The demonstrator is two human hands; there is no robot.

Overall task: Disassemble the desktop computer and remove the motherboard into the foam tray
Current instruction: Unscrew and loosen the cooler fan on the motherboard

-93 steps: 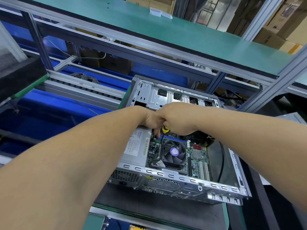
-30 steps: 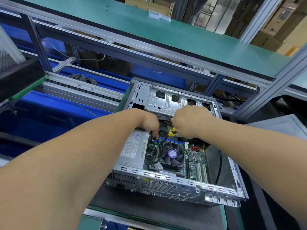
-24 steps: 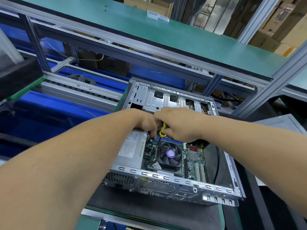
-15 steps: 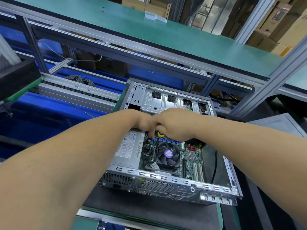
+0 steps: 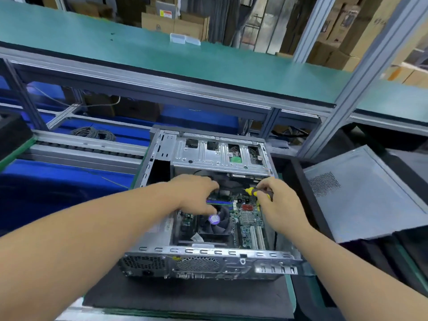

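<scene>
One open metal computer case (image 5: 208, 253) is lying on a dark mat (image 5: 185, 295). The right hand (image 5: 281, 205) is pinching one yellow-black screwdriver (image 5: 254, 193); the left hand (image 5: 196, 196), fingers loosely spread and holding nothing, is resting over the green motherboard (image 5: 250, 222) beside one round black fan (image 5: 216, 222).

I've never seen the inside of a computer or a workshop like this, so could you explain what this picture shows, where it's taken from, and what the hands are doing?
The camera sits on the person's head and looks forward and down, so the two bare arms reaching in are the wearer's own. On a dark mat lies an opened desktop computer case, its side cover off. Inside you see the green motherboard and a round cooling fan with a purple sticker. The left hand reaches over the fan; what its fingers touch is hidden. The right hand grips a yellow-and-black screwdriver, pointing into the case. To the right, a grey metal panel lies flat, probably the removed cover. Behind runs a green workbench shelf with cardboard boxes beyond it.
</scene>
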